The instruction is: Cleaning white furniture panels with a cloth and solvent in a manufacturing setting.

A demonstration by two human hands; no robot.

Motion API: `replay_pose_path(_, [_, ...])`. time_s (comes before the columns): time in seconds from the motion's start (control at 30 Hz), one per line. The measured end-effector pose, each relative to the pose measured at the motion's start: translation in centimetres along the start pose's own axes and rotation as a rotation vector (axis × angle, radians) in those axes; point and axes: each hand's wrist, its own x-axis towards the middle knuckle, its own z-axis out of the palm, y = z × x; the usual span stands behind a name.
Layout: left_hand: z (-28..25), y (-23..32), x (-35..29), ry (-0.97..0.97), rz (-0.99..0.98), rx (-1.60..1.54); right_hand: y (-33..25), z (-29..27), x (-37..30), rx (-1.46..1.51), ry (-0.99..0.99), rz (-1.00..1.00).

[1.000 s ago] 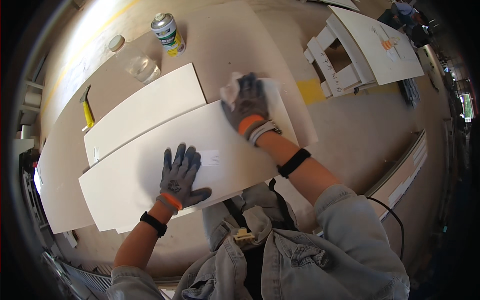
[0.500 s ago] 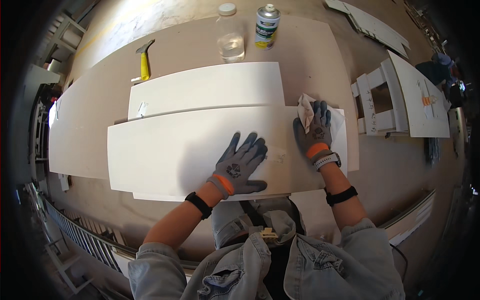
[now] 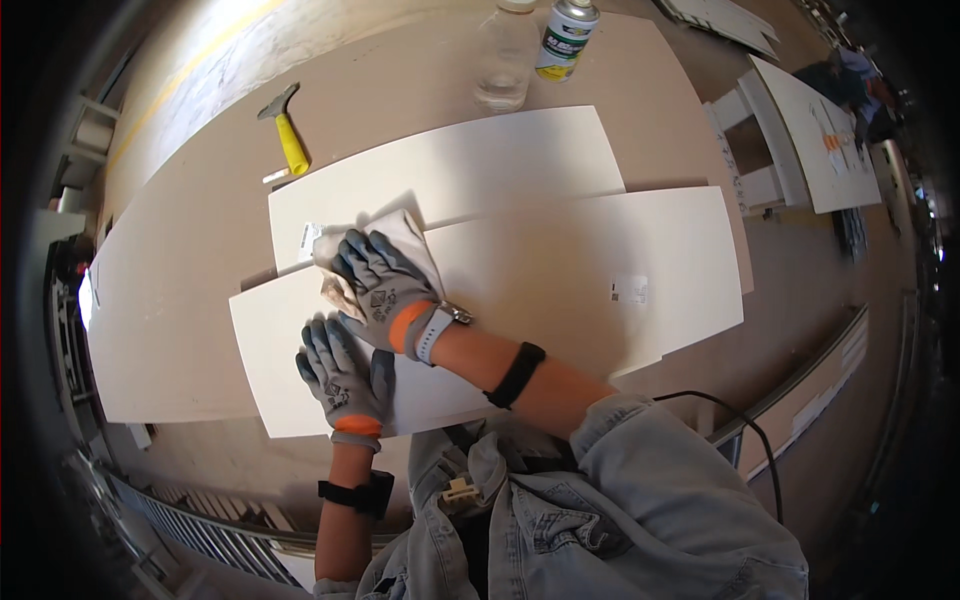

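A workshop w/ a big brown table (image 3: 200,220) under us, floor beyond. We had our right hand (image 3: 385,290), in a grey glove w/ an orange cuff, pressed flat on a stained white cloth (image 3: 400,235), fingers spread and laid over it rather than closed round it. The cloth sat at the left end of the near white panel (image 3: 560,270), right where that panel meets the far white panel (image 3: 450,170), and it lapped onto both. Our left hand (image 3: 342,372), same kind of glove, lay palm down w/ fingers apart on the near panel's left corner, just beside and below the right hand, gripping nothing. The two panels lay side by side, long edges touching or nearly so; we couldn't tell which. Each carried a small label. Further out on the table: a yellow-handled scraper (image 3: 285,135) to the far left, a clear bottle (image 3: 500,65) and a spray can (image 3: 565,35) close together at the far edge. To the right, well apart, more white panels (image 3: 810,140) on a stand.
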Motion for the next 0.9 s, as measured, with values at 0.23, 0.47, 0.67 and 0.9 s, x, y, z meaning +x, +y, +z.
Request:
replay_pose_path(0.23, [0.3, -0.3, -0.3, -0.001, 0.010, 0.110, 22.4, -7.7, -15.5, -0.302, 0.142, 0.826])
replay_pose_path(0.47, [0.8, 0.3, 0.3, -0.030, -0.001, 0.150, 29.4, -10.6, -30.6, -0.373, 0.284, 1.074])
replay_pose_path(0.67, [1.0, 0.5, 0.2, -0.060, -0.059, 0.232, 20.5, -6.3, -33.7, -0.386, 0.222, 1.052])
replay_pose_path(0.9, [1.3, 0.0, -0.1, -0.051, -0.037, 0.276, 22.3, -9.2, -32.2, -0.315, 0.195, 1.066])
